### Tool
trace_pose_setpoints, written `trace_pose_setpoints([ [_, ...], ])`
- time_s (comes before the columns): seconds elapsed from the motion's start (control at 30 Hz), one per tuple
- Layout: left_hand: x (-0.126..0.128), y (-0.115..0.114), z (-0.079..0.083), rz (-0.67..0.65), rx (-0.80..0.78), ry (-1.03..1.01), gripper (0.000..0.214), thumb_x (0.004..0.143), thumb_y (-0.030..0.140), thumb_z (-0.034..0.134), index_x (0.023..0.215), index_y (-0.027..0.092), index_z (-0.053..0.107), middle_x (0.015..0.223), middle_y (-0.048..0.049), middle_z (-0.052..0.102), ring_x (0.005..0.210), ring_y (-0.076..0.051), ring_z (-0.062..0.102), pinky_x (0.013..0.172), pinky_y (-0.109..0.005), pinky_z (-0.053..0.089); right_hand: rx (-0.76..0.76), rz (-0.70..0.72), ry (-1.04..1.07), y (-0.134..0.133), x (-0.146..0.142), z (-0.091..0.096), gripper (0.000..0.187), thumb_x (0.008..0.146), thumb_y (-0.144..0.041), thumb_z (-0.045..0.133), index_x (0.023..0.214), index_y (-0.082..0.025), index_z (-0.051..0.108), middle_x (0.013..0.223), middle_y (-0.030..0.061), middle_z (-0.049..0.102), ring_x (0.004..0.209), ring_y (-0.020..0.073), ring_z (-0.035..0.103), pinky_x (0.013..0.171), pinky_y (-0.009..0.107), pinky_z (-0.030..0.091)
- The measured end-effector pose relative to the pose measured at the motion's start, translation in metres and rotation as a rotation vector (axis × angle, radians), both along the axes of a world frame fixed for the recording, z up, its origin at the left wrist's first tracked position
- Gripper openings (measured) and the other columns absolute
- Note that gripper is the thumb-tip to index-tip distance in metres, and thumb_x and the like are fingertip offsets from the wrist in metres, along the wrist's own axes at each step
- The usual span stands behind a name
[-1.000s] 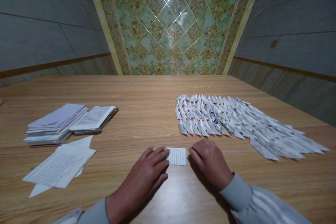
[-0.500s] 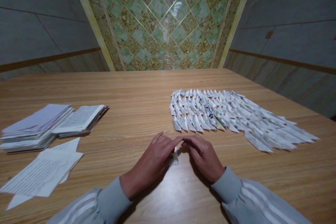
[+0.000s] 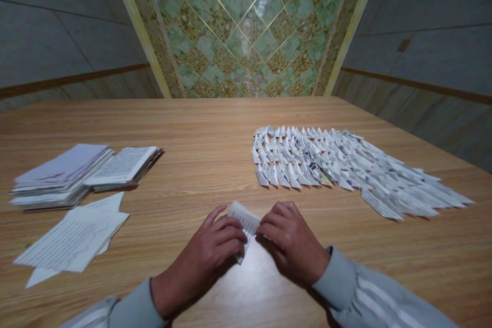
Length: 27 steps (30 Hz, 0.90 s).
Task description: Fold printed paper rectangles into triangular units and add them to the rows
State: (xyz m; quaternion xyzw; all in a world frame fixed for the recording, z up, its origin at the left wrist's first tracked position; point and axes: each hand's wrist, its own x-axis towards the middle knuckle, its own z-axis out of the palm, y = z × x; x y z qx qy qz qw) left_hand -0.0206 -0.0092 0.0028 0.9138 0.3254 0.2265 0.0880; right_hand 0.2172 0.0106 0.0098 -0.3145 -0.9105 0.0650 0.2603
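A small folded piece of printed paper (image 3: 246, 218) is held between my two hands, low over the near middle of the table. My left hand (image 3: 211, 246) grips its left side, fingers curled over it and index finger raised. On its right end, my right hand (image 3: 290, 240) pinches the edge with fingers bent together. The paper's lower corner pokes out below my left fingers; the rest of that part is hidden. Beyond my right hand stand rows of folded paper boats (image 3: 292, 156), packed closely together.
Two stacks of paper, one plain-topped (image 3: 63, 166) and one printed (image 3: 123, 166), lie at the left. In front of them, a few loose printed sheets (image 3: 71, 241) overlap. The wooden table (image 3: 192, 123) reaches back toward a tiled wall (image 3: 246, 25).
My hands have moved apart from where their fingertips met. The folded paper, mostly covered before, now shows between them, with its upper flap raised. The view has shifted slightly.
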Motion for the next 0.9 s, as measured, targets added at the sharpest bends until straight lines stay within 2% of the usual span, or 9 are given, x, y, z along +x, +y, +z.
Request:
trace_pose_setpoints([
  [0.1,-0.003,-0.001,-0.003,0.001,-0.048,-0.043,0.018,0.098,0.015,0.051,0.089,0.025,0.064,0.105,-0.0006,0.076,0.108,-0.018,0.064,0.116,-0.044,0.028,0.027,-0.029,0.040,-0.004,-0.001,0.002,0.018,0.092,-0.013,0.051,0.085,-0.019,0.066,0.077,0.0043,0.065,0.080,0.0205,0.051,0.073,0.036,0.034],
  [0.23,0.005,0.003,-0.001,-0.123,-0.178,-0.102,0.021,0.099,0.013,0.046,0.087,0.022,0.061,0.109,-0.0038,0.074,0.103,-0.017,0.065,0.106,-0.036,0.040,0.079,0.053,0.218,-0.009,-0.004,0.003,0.019,0.090,-0.014,0.047,0.085,-0.018,0.064,0.077,0.0064,0.065,0.073,0.0208,0.051,0.066,0.034,0.036],
  [0.33,0.010,0.005,0.000,-0.150,-0.208,-0.138,0.024,0.100,0.013,0.044,0.086,0.021,0.061,0.108,-0.0065,0.072,0.104,-0.018,0.063,0.102,-0.036,0.042,-0.049,0.101,0.189,-0.009,-0.008,-0.004,0.022,0.089,-0.008,0.043,0.096,-0.016,0.062,0.083,0.0071,0.065,0.075,0.0197,0.054,0.066,0.031,0.041],
  [0.43,0.008,0.003,-0.001,-0.056,-0.187,-0.142,0.020,0.099,0.016,0.045,0.088,0.021,0.062,0.103,-0.0074,0.069,0.102,-0.020,0.061,0.094,-0.035,0.045,-0.206,0.021,0.130,-0.006,-0.011,-0.014,0.026,0.086,-0.002,0.042,0.097,-0.017,0.060,0.087,0.0063,0.064,0.082,0.0200,0.056,0.072,0.030,0.043],
  [0.57,0.002,-0.001,-0.002,0.110,-0.165,-0.099,0.012,0.096,0.025,0.055,0.088,0.020,0.062,0.090,-0.0058,0.065,0.088,-0.022,0.058,0.078,-0.034,0.046,-0.276,-0.061,0.097,-0.006,-0.011,-0.020,0.026,0.084,-0.001,0.044,0.097,-0.018,0.060,0.090,0.0055,0.063,0.086,0.0210,0.054,0.078,0.033,0.041],
  [0.77,0.001,-0.002,-0.007,0.259,-0.207,-0.082,0.017,0.096,0.030,0.058,0.083,0.019,0.062,0.088,-0.0047,0.062,0.085,-0.022,0.054,0.076,-0.035,0.043,-0.309,-0.093,0.033,-0.008,-0.013,-0.012,0.019,0.084,-0.004,0.055,0.095,-0.019,0.061,0.093,0.0038,0.061,0.091,0.0210,0.051,0.081,0.034,0.035],
  [0.9,0.002,0.000,-0.009,0.323,-0.223,-0.095,0.018,0.095,0.029,0.060,0.080,0.019,0.061,0.089,-0.0043,0.060,0.087,-0.022,0.053,0.077,-0.036,0.042,-0.345,-0.122,0.013,-0.008,-0.015,-0.007,0.004,0.089,-0.015,0.062,0.090,-0.018,0.061,0.091,0.0030,0.061,0.091,0.0206,0.051,0.081,0.034,0.033],
])
